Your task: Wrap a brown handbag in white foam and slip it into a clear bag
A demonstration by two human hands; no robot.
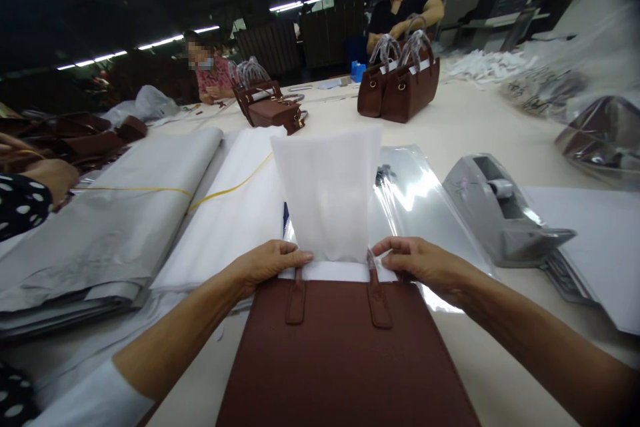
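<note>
At far left, a co-worker's hand (55,177) in a polka-dot sleeve (23,207) is near the folded grey sheets (135,173), beside the folded white sheets (235,220). Next, the person's left hand (273,263) is at the mouth of the brown handbag (345,367), its thumb over the left handle (296,300); whether it clamps handle or sheet, I cannot tell. The handbag is centred between the forearms, with a translucent white sheet (327,197) rising beyond its top edge. The right hand (415,260) has its fingers bent by the right handle (379,303); its grip is unclear too. Right of that, clear plastic sheets (415,187) and a grey tape dispenser (505,213) rest on the tabletop (330,103).

The step in hand appears to be placing the white sheet around the handles; this seems to call for steady control of both lower corners.
</note>
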